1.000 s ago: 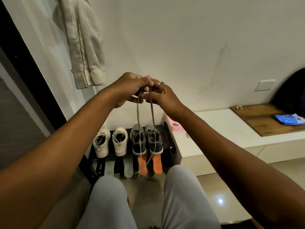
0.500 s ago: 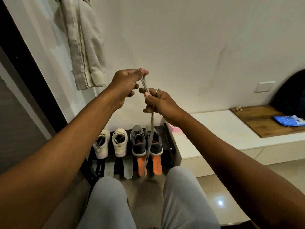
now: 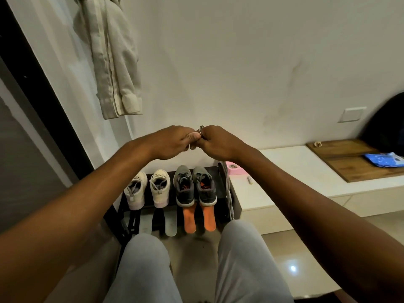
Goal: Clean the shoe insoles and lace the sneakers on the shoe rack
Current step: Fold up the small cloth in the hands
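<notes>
Our arms: both bare, stretched forward, converging at centre. Our left hand (image 3: 172,142): fingers curled, thumb pressed toward the right. Our right hand (image 3: 218,142): fingers curled, knuckles up, ring (image 3: 201,127) on one finger. The hands touch, pinching a short loop of lace (image 3: 189,147) between them.

Two white sneakers (image 3: 159,189), two grey sneakers (image 3: 184,188), two orange insoles (image 3: 189,219), two pale insoles (image 3: 170,226), two hands (image 3: 172,142), one lace (image 3: 189,147)

Grey sneakers (image 3: 185,187) on rack (image 3: 220,190) — orange insoles (image 3: 189,220) below
</notes>
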Motion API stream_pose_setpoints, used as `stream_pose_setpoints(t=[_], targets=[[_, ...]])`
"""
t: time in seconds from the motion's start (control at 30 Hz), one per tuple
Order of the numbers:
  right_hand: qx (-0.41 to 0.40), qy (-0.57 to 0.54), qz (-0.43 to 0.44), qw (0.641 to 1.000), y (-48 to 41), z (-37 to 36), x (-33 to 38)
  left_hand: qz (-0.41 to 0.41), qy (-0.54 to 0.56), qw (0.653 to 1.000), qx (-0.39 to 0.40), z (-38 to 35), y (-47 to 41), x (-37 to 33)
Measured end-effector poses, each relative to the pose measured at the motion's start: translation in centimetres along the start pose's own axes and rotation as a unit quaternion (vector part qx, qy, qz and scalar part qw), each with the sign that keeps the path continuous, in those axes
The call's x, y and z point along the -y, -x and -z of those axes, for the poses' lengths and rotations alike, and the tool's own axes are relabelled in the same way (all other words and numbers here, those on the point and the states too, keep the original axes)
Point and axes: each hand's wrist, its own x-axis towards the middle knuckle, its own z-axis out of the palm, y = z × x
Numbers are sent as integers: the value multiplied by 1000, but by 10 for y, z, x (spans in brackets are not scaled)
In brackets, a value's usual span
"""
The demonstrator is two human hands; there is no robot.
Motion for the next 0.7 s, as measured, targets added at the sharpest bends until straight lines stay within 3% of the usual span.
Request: stream_pose_setpoints(t=[0.13,0.27,0.33,0.4,0.6,0.7], targets=[[-9,10,8,1000,2,4,-5,70,11,994,-82,-5,1,-5],[-57,12,12,998,1,13,-9,172,238,956,-24,-2,8,-13],[-86,0,7,996,0,16,-11,174,389,904,26,1,13,-18],[-97,-18,-9,995,0,15,-14,146,514,845,23,3,16,-23],[-90,-70,-18,993,5,-7,-8,23,759,626,-174,2,1,-30],[-87,-45,1,995,5,-16,-1,5,775,571,-269,-6,-11,-25]])
